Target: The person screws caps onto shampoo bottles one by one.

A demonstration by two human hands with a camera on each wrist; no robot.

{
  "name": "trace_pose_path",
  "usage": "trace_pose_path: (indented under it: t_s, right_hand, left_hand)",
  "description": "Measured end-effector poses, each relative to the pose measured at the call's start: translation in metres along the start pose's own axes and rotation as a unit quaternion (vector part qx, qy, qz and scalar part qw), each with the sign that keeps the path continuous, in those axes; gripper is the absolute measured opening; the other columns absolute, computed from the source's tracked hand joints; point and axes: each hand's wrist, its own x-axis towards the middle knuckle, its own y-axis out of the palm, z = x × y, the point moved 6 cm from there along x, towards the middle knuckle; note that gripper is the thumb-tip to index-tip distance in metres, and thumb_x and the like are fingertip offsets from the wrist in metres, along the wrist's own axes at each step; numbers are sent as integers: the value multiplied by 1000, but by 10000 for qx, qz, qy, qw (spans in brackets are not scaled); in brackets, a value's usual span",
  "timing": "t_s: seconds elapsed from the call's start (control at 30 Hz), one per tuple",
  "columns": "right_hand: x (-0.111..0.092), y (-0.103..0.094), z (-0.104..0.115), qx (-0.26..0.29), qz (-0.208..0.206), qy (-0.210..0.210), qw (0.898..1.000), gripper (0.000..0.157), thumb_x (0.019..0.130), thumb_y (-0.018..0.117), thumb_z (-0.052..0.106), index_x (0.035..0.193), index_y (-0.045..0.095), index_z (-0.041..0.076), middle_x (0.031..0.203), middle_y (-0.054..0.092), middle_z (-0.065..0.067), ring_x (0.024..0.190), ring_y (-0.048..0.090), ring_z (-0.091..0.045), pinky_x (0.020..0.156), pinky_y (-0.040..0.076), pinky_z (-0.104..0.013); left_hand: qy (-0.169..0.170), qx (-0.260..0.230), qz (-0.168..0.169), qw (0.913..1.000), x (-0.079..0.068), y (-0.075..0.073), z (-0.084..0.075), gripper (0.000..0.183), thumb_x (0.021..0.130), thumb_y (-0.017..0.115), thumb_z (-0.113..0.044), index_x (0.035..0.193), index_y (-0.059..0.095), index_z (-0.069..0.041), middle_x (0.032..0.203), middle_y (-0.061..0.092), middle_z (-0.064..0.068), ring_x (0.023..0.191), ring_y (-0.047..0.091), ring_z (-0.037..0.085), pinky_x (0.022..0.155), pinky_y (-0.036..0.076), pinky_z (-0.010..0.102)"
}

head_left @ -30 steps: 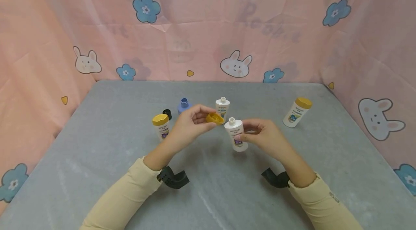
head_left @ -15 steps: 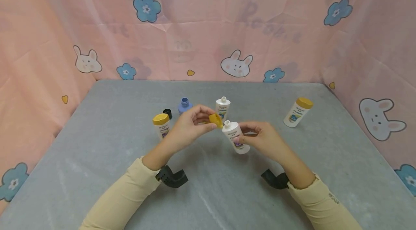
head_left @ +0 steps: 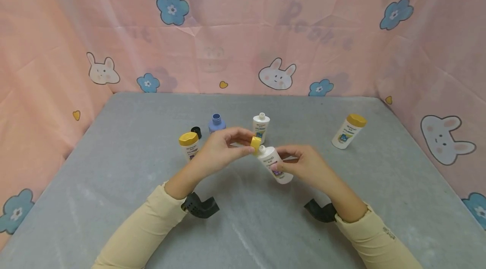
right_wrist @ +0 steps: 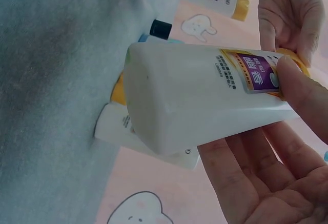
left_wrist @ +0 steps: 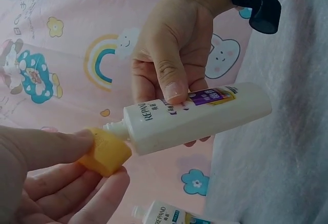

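My left hand (head_left: 228, 148) pinches a yellow cap (left_wrist: 106, 152) between thumb and fingers. My right hand (head_left: 305, 165) grips a white shampoo bottle (head_left: 275, 165) with a purple label, its thumb across the front. The bottle leans left, and its bare neck (left_wrist: 117, 129) points at the cap. In the left wrist view the cap sits right at the neck's tip, not seated over it. Behind the hands stands an uncapped white bottle (head_left: 261, 127) with a blue label. Most of the right palm is hidden in the head view.
Left of my left hand stand a white bottle with yellow cap (head_left: 188, 144), a black cap (head_left: 196, 131) and a blue open bottle (head_left: 217, 124). A capped white bottle (head_left: 348, 131) stands far right. A yellow piece (right_wrist: 119, 89) is partly hidden behind the held bottle.
The right hand has tilted the bottle leftward and lowered it slightly. The left hand has turned the yellow cap and lowered it towards the bottle's neck, so the gap between them has shrunk.
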Motion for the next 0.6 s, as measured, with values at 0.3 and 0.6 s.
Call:
trace_pose_path:
  t_s: [0.3, 0.6]
  right_hand:
    - [-1, 3, 3, -176, 154, -190, 9995, 32, 89, 75, 15, 118, 71, 1, 113, 72, -16, 105, 68, -29, 86, 61, -42]
    - [-1, 7, 2, -112, 374, -217, 9990, 33, 88, 76, 17, 116, 71, 0, 109, 72, -16, 97, 70, -25, 81, 61, -39]
  left_hand:
    - [129, 366, 128, 9992, -2, 1, -3, 32, 89, 75, -18, 120, 73, -15, 116, 72, 1, 106, 65, 14, 87, 59, 27]
    - [193, 394, 270, 9987, -3, 4, -4, 35, 87, 78, -17, 121, 73, -14, 121, 71, 3, 103, 66, 14, 83, 59, 25]
